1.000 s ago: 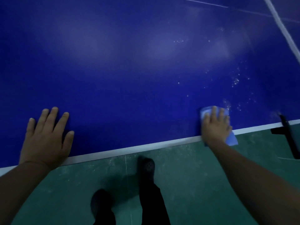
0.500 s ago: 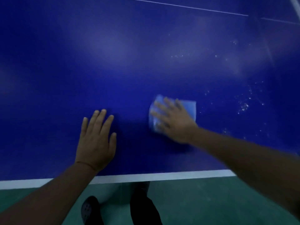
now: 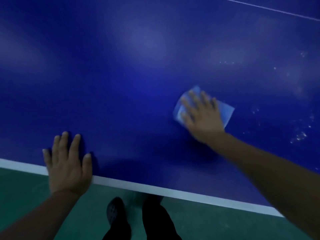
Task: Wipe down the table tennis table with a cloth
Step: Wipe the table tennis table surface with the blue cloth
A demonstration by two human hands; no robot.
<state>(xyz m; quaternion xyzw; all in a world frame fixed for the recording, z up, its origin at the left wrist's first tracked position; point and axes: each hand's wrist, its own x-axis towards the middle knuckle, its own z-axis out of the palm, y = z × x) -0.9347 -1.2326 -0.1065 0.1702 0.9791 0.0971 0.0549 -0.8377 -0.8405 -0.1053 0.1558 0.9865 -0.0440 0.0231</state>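
From my seat I am looking down on the blue table tennis table (image 3: 138, 66), which fills most of the view, with its white edge line (image 3: 155, 188) running along the near side from left to lower right. The light blue cloth (image 3: 226, 111) lies flat on the table surface right of centre, well in from the near edge, and the right hand (image 3: 202, 115) presses on top of it with straight, spread fingers, covering most of it so that only its left side and right corner show; hand and cloth are motion-blurred. The left hand (image 3: 67, 163) rests palm-down on the table at the near left, fingers straight and slightly apart, its heel lying over the white edge line, holding nothing. To the right of the cloth I see a scatter of pale specks (image 3: 299, 135) on the blue surface, near the right border. A thin white line (image 3: 270, 9) crosses the far right corner. Below the table edge there is green floor (image 3: 207, 222), with a dark perforated shoe (image 3: 113, 210) and dark trouser legs (image 3: 155, 220). I can make out no brand, label or writing anywhere.
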